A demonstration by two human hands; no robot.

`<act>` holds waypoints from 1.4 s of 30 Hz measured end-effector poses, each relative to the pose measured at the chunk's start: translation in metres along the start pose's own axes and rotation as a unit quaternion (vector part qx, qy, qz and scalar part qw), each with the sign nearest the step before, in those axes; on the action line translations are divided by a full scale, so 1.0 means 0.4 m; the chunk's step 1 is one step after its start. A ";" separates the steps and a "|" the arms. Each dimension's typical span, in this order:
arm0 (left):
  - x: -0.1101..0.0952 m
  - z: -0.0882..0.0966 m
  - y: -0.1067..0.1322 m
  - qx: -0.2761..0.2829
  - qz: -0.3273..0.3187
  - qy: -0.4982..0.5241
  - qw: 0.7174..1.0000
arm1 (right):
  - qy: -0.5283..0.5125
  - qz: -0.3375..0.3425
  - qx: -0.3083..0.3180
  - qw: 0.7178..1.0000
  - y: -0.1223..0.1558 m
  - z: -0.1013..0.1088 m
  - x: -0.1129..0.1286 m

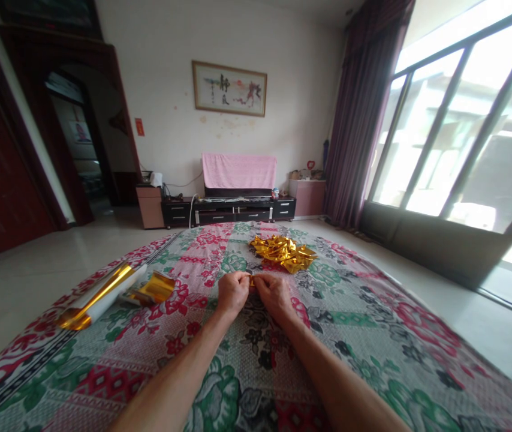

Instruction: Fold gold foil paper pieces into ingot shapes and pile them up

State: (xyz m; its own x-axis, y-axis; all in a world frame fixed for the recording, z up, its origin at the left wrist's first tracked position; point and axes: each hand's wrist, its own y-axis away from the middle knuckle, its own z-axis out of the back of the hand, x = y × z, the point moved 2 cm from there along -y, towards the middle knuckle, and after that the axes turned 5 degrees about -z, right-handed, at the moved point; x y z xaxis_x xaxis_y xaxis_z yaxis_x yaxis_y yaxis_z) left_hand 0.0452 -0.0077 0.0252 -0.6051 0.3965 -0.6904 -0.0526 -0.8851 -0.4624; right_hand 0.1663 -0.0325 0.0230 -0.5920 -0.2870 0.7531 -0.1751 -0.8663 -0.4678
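Observation:
My left hand (232, 292) and my right hand (274, 295) are closed side by side over the patterned cloth. A small bit of gold foil (252, 281) shows between them, pinched by the fingers of both; most of it is hidden in the fists. Just beyond the hands lies a crumpled heap of gold foil (283, 252). To the left rests a roll of gold foil (103, 294) with a whitish side. Beside that roll is a smaller, curled gold foil piece (153, 289).
A floral cloth (220, 384) covers the broad surface in front of me. Beyond it stand a low black cabinet (233, 213) and a pink cloth (239, 171) draped over something. A large window (445, 132) and a purple curtain (355, 120) are on the right.

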 end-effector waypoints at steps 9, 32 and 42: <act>-0.018 0.005 0.006 0.002 -0.014 -0.009 1.000 | 0.000 -0.002 -0.008 1.000 -0.002 -0.001 -0.003; 0.042 0.014 -0.020 0.066 0.111 0.152 0.980 | -0.029 0.000 -0.038 0.999 0.001 -0.003 -0.006; 0.027 0.026 -0.014 0.061 0.066 0.094 0.992 | 0.042 0.136 -0.055 0.988 0.007 -0.007 0.002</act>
State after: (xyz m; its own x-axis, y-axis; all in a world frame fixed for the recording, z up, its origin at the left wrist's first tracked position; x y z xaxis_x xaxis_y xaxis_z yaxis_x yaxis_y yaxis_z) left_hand 0.0306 -0.0008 0.0262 -0.4550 0.3034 -0.8372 -0.0855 -0.9507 -0.2981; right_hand 0.1633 -0.0342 0.0210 -0.6911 -0.4649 0.5534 -0.0811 -0.7109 -0.6986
